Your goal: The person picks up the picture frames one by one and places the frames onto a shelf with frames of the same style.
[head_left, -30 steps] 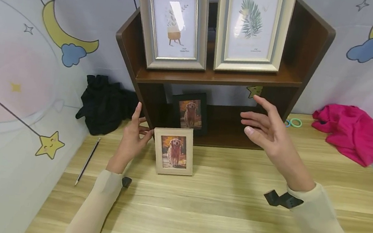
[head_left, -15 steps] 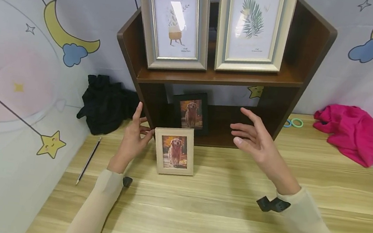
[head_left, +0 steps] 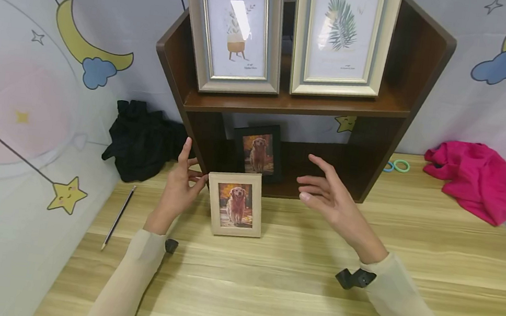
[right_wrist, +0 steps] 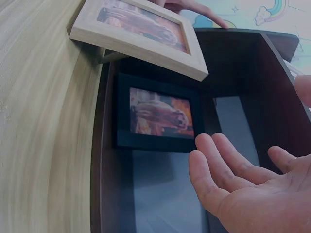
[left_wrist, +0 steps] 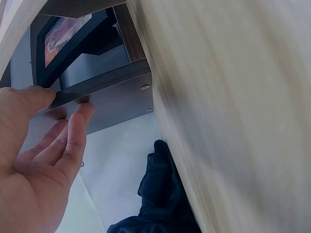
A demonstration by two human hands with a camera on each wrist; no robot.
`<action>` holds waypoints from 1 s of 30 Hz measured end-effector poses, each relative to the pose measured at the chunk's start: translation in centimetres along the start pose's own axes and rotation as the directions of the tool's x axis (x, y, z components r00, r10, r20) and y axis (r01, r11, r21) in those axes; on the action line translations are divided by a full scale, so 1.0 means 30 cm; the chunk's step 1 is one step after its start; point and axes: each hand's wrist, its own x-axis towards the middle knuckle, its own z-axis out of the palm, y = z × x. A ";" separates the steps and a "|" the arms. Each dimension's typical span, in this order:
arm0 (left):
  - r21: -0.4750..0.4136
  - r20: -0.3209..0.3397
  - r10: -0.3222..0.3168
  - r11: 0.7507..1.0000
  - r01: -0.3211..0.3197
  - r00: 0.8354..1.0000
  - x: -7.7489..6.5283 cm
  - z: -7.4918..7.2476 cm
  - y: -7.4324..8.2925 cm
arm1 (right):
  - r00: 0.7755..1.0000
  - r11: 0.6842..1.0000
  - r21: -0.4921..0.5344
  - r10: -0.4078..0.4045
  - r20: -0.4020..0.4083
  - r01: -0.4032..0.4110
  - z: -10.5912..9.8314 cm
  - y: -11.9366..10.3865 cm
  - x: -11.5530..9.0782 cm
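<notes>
In the head view my left hand point(head_left: 178, 186) is at the left side of a dark brown wooden shelf point(head_left: 297, 106). The left wrist view shows its thumb and fingers pinching the shelf's side panel point(left_wrist: 109, 104). My right hand point(head_left: 328, 199) hovers before the lower compartment, fingers relaxed and holding nothing. A light wood photo frame point(head_left: 235, 204) with a dog picture stands on the table in front of the shelf's left end. Behind it, inside the lower compartment, leans a black photo frame point(head_left: 258, 153) with a similar picture. The right fingertips overlap the black frame's corner in the right wrist view.
Two larger frames, one with a plant stand point(head_left: 240, 30) and one with a leaf print point(head_left: 341, 32), stand on the upper shelf. Black cloth point(head_left: 141, 144) and a pencil point(head_left: 118, 218) lie left; pink cloth point(head_left: 477, 180) and a green ring point(head_left: 402, 166) lie right.
My right hand has moved left and slightly down, from the shelf's right side toward the middle of the lower compartment. The left hand and the frames have stayed put.
</notes>
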 end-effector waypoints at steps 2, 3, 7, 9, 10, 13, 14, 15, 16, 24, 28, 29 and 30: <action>0.003 0.000 -0.005 1.000 0.005 1.000 -0.001 -0.002 -0.001 | 1.000 1.000 0.010 0.009 0.007 -0.009 0.009 0.002 0.007; 0.002 0.001 -0.006 1.000 0.006 1.000 -0.001 -0.004 -0.001 | 1.000 1.000 0.015 0.015 0.010 -0.015 0.013 0.003 0.011; -0.002 0.007 -0.006 1.000 0.006 1.000 -0.002 -0.005 0.000 | 0.999 0.999 0.037 0.036 0.023 -0.037 0.033 0.011 0.025; -0.003 0.007 -0.006 1.000 0.006 1.000 -0.002 -0.007 0.002 | 0.998 0.998 0.047 0.047 0.032 -0.048 0.044 0.016 0.032; -0.003 0.006 -0.005 1.000 0.005 1.000 -0.002 -0.007 0.004 | 0.998 0.997 0.053 0.051 0.037 -0.053 0.049 0.019 0.036; 0.001 0.005 -0.006 1.000 0.006 1.000 -0.002 -0.008 0.005 | 0.997 0.995 0.072 0.060 0.050 -0.064 0.064 0.026 0.044; 0.001 0.006 -0.005 1.000 0.005 1.000 -0.001 -0.008 0.005 | 0.997 0.995 0.077 0.063 0.052 -0.067 0.069 0.028 0.046; 0.001 0.007 -0.006 1.000 0.006 1.000 0.000 -0.008 0.005 | 0.996 0.994 0.081 0.066 0.055 -0.070 0.074 0.031 0.049; 0.001 0.009 -0.007 1.000 0.007 1.000 0.001 -0.008 0.006 | 0.996 0.994 0.087 0.067 0.058 -0.072 0.078 0.033 0.052; 0.000 -0.004 0.005 1.000 -0.005 1.000 0.002 -0.008 0.005 | 0.994 0.993 0.091 0.061 0.095 -0.069 0.121 0.049 0.077; 0.002 0.003 0.002 1.000 -0.002 1.000 0.000 -0.008 0.003 | 0.991 0.989 0.111 0.082 0.106 -0.093 0.137 0.048 0.087; 0.002 0.004 0.000 1.000 0.000 1.000 0.000 -0.009 0.003 | 0.990 0.988 0.116 0.086 0.109 -0.099 0.140 0.049 0.089; 0.002 0.005 -0.001 1.000 0.001 1.000 0.000 -0.009 0.004 | 0.990 0.987 0.121 0.091 0.110 -0.104 0.143 0.050 0.091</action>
